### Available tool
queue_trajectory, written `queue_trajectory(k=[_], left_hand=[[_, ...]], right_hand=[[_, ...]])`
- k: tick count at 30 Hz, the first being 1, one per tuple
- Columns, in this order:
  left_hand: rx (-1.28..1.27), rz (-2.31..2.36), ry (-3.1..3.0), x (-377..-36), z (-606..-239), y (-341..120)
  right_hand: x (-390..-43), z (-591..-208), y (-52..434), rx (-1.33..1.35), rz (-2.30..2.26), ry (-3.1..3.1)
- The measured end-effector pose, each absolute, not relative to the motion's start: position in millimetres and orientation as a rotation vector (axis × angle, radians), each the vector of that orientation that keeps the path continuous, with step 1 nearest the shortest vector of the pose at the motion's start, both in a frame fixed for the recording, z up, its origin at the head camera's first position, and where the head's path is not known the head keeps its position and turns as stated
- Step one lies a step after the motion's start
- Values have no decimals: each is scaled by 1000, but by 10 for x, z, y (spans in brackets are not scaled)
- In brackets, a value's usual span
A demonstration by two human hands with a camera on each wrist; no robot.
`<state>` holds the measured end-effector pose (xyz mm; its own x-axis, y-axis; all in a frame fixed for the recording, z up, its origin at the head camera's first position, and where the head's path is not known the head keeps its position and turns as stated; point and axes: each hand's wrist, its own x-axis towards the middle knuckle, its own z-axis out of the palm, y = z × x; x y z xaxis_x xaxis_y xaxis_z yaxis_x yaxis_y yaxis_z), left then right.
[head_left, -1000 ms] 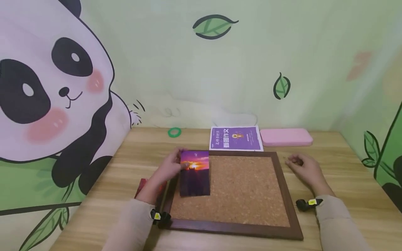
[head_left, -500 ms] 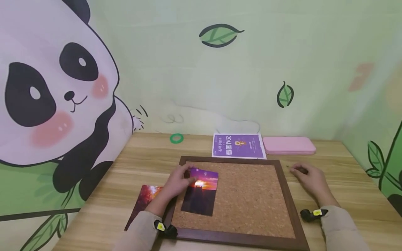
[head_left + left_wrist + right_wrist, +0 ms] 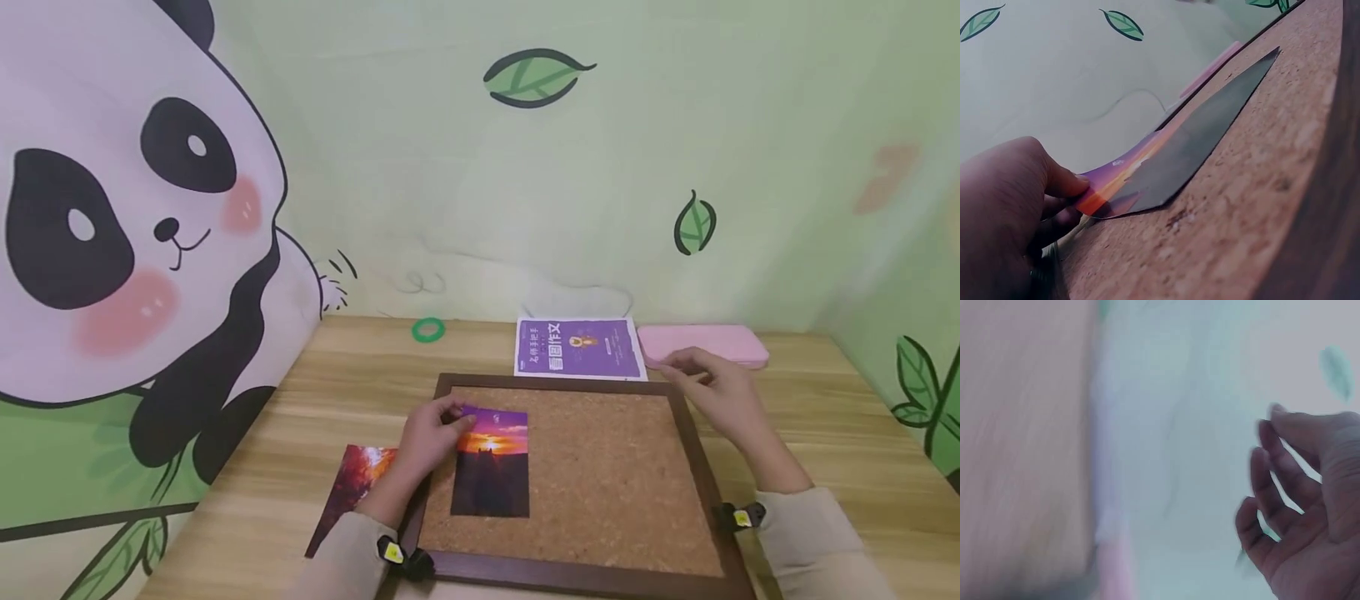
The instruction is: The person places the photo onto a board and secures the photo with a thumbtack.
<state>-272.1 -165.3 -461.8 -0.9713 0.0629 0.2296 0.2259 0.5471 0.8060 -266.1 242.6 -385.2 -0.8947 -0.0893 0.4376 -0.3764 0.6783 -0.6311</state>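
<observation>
A cork board (image 3: 607,475) in a dark wooden frame lies flat on the wooden table. A sunset photo (image 3: 491,462) lies on the board's left part. My left hand (image 3: 431,433) pinches the photo's top left corner. In the left wrist view the left hand's thumb and fingers (image 3: 1063,187) lift that corner of the photo (image 3: 1197,137) a little off the cork (image 3: 1260,206). My right hand (image 3: 716,392) hovers over the board's far right corner with its fingers curled. In the blurred right wrist view the right hand (image 3: 1300,506) shows nothing between its fingers.
A reddish photo (image 3: 352,483) lies on the table left of the board, partly under my left forearm. Behind the board are a purple booklet (image 3: 579,347), a pink case (image 3: 720,342) and a green ring (image 3: 428,330). Painted walls close the back and sides.
My left hand has brought the sunset photo down onto the cork and straightened it. My right hand has lifted off the table and moved left, toward the board's far right corner.
</observation>
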Motion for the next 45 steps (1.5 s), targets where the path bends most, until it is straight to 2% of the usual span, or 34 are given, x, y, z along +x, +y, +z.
queue_trajectory(k=[3, 6, 10, 13, 19, 35, 45], left_hand=[[-238, -1366, -2603, -2696, -4628, -1702], [-285, -1316, -2610, -2727, -4639, -1741], [-378, -1187, -2624, -2789, -4652, -1754], [-452, -1035, -2648, -2799, -4662, -1758], [-462, -889, -2657, -2785, -4671, -1763], [-419, -875, -2687, -2785, -4701, -1724], [-418, -881, -2673, -2780, -4710, -1710]], right_hand=[[-2664, -3614, 1861, 602, 1172, -2511], [-2759, -3560, 1268, 782, 1316, -2530], [-2977, -3831, 633, 907, 1530, -2601], [-3115, -4175, 407, 896, 1562, -2705], [-3217, -4522, 421, 862, 1416, -2792], [-3211, -4540, 545, 1023, 1312, -2848], [-3191, -4534, 498, 915, 1231, -2855]])
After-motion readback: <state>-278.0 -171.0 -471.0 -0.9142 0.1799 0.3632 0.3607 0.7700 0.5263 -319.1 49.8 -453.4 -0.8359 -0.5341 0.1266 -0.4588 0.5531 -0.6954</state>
